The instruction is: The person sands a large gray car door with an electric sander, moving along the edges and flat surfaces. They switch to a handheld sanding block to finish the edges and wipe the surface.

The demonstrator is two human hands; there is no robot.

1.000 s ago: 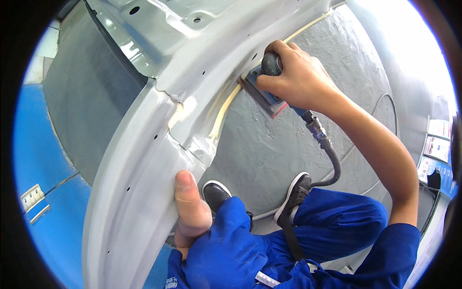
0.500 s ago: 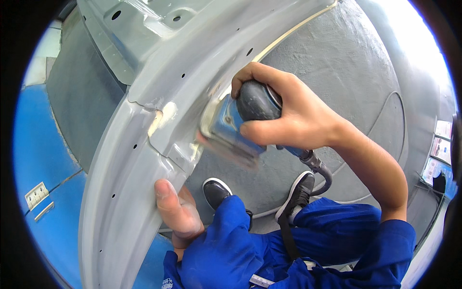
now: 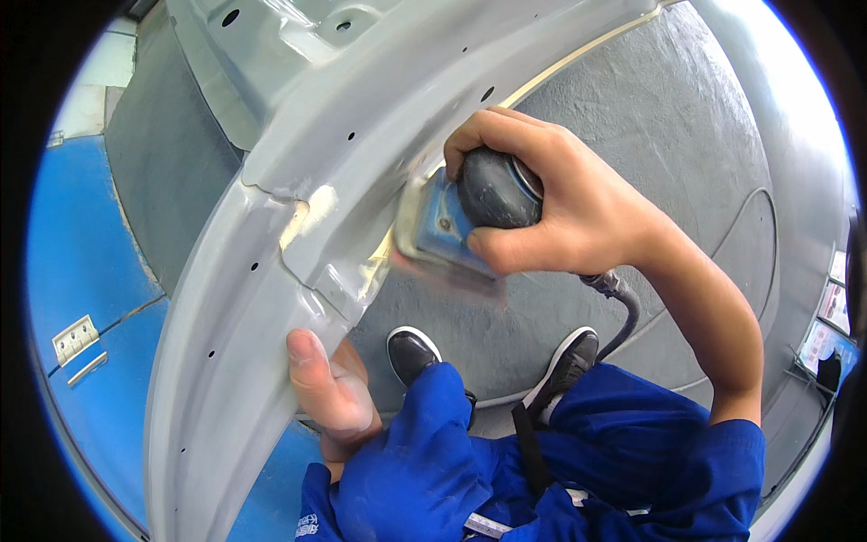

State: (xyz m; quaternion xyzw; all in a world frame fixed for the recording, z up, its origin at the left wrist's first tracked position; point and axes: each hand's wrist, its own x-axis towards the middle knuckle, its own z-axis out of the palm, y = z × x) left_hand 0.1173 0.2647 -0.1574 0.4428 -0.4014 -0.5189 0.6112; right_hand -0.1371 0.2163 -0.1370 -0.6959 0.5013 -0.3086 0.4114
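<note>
My right hand (image 3: 578, 212) is closed over the black rounded top of a power sander (image 3: 499, 194), which has a blue body. The sander's pad end is smeared by motion and lies against the inner edge of a grey curved car body panel (image 3: 375, 154). Below it, my left hand (image 3: 332, 393) grips the panel's edge, thumb on top and fingers mostly hidden underneath. Beside a seam in the panel is a pale filler patch (image 3: 318, 208); a cream strip runs along the upper right edge.
A dark hose (image 3: 632, 316) leads down from the sander, and a thin cable (image 3: 774, 244) curves over the grey floor (image 3: 668, 135). Blue flooring (image 3: 81, 244) with a white slotted plate (image 3: 76, 340) lies at the left. My shoes (image 3: 413, 352) stand just below the sander.
The sander and my right hand have shifted slightly right in the picture, and the view has moved a little. My left hand keeps its hold on the panel.
</note>
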